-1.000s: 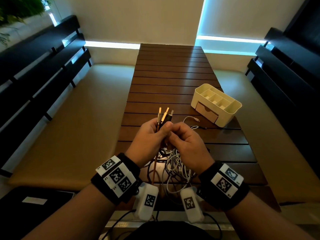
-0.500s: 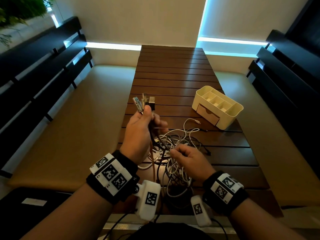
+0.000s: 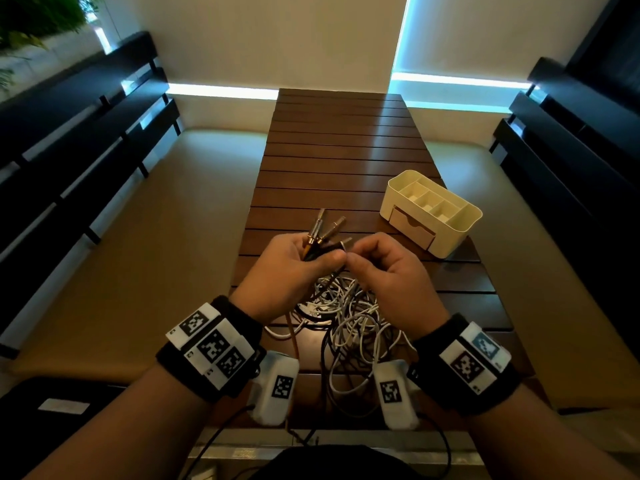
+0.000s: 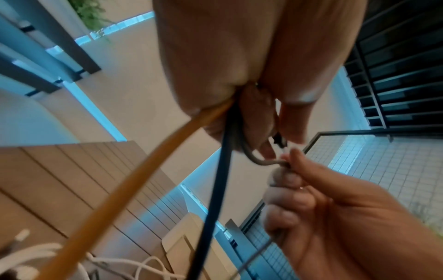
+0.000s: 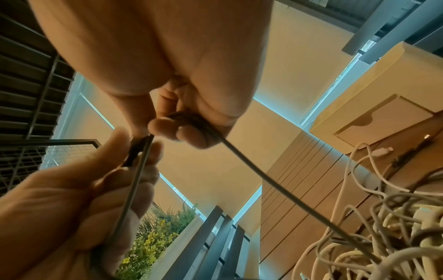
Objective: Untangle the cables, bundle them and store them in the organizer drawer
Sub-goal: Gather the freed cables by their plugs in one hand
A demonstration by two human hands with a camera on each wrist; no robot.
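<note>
Plug ends [image 3: 323,233] gripped in curled left hand [image 3: 287,271], frame centre — grey cable [image 5: 275,181] pinched by right hand [image 3: 388,275] fingertips; tangle [image 3: 346,317] below, organizer [image 3: 429,216] right.

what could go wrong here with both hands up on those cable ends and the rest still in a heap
1. The left hand grips several plug ends while the right hand pinches a thin grey cable running into the tangled white and black cable pile; pulling may tighten knots.
2. Dragged loops might snag the cream plastic organizer, whose drawer is shut.
</note>
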